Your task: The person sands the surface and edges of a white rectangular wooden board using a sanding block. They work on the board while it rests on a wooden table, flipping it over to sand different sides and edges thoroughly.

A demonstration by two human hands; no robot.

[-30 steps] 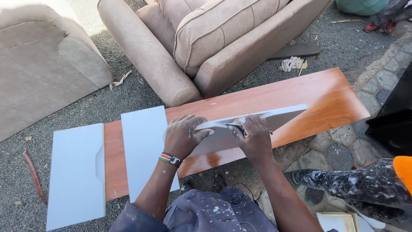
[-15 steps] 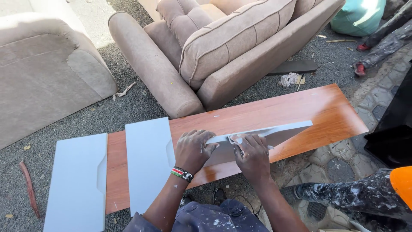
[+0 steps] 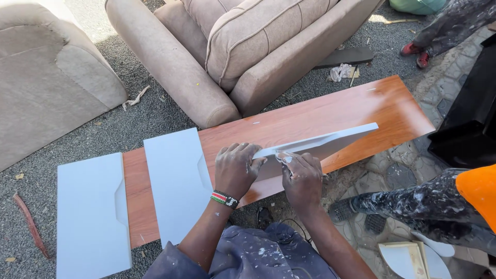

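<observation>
A long reddish wooden board (image 3: 361, 106) lies on the gravel. On it a grey panel (image 3: 330, 142) stands tilted up on its edge. My left hand (image 3: 236, 168), with a beaded wristband, grips the panel's near end. My right hand (image 3: 301, 175) presses a small tool or pad against the panel's edge; the tool is mostly hidden by my fingers. Two more grey panels lie flat to the left, one (image 3: 175, 183) across the board, one (image 3: 90, 217) on the gravel.
Two beige armchairs stand behind the board, one (image 3: 243, 51) in the middle and one (image 3: 46, 77) at left. Another person's paint-spattered leg (image 3: 413, 204) and orange sleeve are at right. A black object (image 3: 467, 119) stands at the right edge. A white container (image 3: 408, 258) sits bottom right.
The view has shifted, so the board sits lower and more centred. The grey panel has tipped further up on its edge. My right hand has slid slightly along the panel's edge.
</observation>
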